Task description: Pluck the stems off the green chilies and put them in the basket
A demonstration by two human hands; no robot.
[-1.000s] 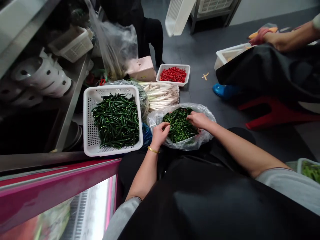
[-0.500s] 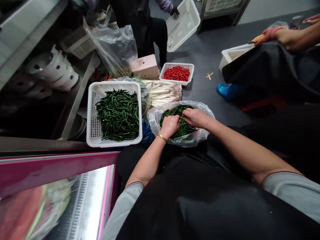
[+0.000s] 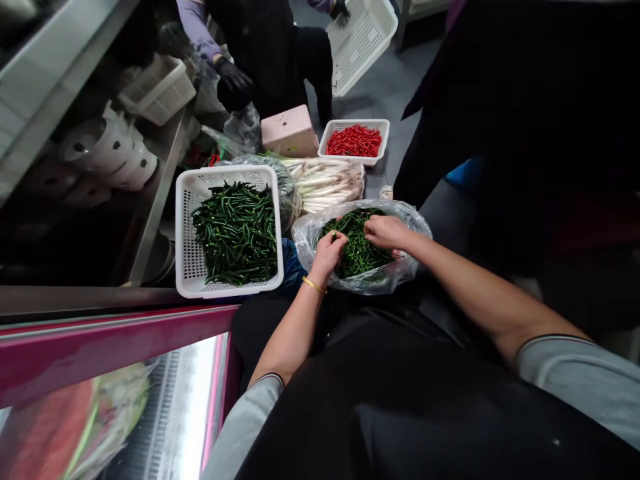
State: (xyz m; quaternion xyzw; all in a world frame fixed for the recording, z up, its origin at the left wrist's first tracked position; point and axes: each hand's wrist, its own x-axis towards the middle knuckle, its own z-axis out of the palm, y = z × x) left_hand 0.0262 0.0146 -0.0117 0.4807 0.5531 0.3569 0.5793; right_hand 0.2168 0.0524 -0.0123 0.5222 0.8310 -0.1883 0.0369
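A clear plastic bag (image 3: 411, 267) lies open in front of me, full of thin green chillies (image 3: 358, 250). Over its left part my left hand (image 3: 329, 253) is closed, with a green chilli end showing between the fingers. My right hand (image 3: 387, 232) is pinched over the bag's right part; whatever it grips is too small to make out. To the left, a white perforated basket (image 3: 181, 230) carries a heap of dark green chillies (image 3: 237, 233).
Beyond the bag lie white-stemmed scallions (image 3: 330, 185), a basket of red chillies (image 3: 354, 141) and a pink stool (image 3: 289, 131). A gloved person holds a white basket (image 3: 363, 40). Another dark-clad figure stands close at right. Metal shelving and a lit display case are at left.
My left hand has moved slightly left, away from my right hand. A dark-clad figure now blocks the right side. The large clear bag at the back has been lowered, and the gloved person's arm shows.
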